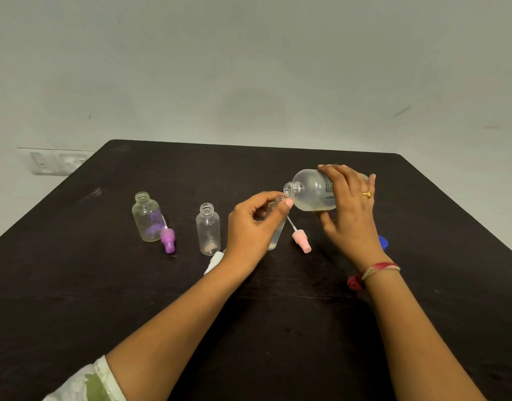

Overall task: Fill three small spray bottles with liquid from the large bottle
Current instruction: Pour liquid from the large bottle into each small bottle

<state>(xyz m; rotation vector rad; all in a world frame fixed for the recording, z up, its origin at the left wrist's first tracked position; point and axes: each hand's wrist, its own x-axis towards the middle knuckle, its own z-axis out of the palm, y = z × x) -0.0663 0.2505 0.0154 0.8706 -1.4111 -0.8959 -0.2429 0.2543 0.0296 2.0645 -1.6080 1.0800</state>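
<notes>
Left hand (256, 227), thumb and fingers (263, 197) pinching small bottle (277, 235), right hand (350, 209) palm-down, fingers curled over large bottle (312, 189)

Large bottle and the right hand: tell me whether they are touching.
Touching. The head view shows the right hand gripping the tilted large bottle, its fingers wrapped over the bottle's body with no gap between them.

Third small bottle (277, 237) mostly behind left grip (253, 227); can't tell if its mouth touches the large bottle (312, 189). Label text too small, part under right grip (350, 209). Blue cap (383, 242) half hidden behind right wrist. White spray head (213, 259) partly under left wrist. Surface (104, 285) cut off by frame edges.
</notes>
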